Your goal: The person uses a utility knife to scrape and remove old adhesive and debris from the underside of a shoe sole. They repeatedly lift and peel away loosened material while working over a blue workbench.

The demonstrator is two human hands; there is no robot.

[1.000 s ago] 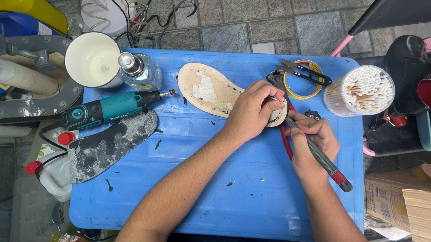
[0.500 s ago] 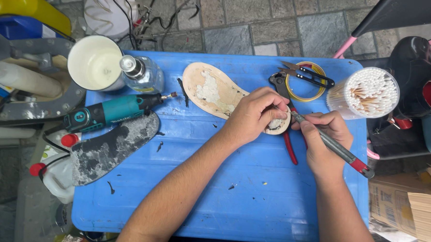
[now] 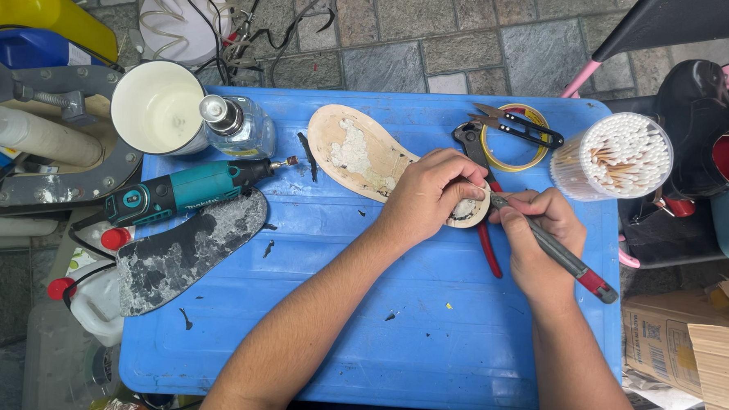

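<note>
A tan shoe insole point(image 3: 359, 151) with patches of white glue residue lies on the blue table point(image 3: 375, 328). My left hand point(image 3: 426, 191) presses down on its heel end, fingers curled over the edge. My right hand point(image 3: 539, 241) grips a slim grey scraping tool with a red end point(image 3: 571, 263), its tip touching the insole heel right beside my left fingertips. Red-handled pliers point(image 3: 485, 227) lie under my hands on the table.
A teal rotary tool point(image 3: 181, 190) and a dark sole point(image 3: 182, 250) lie at the left. A white cup point(image 3: 157, 107), a glass bottle point(image 3: 237, 126), a tape roll with snips point(image 3: 515, 130) and a tub of cotton swabs point(image 3: 614, 154) stand along the back. Black scraps dot the table.
My right hand has drawn closer to the insole heel, bringing the tool tip against it. My left hand stays on the heel end.
</note>
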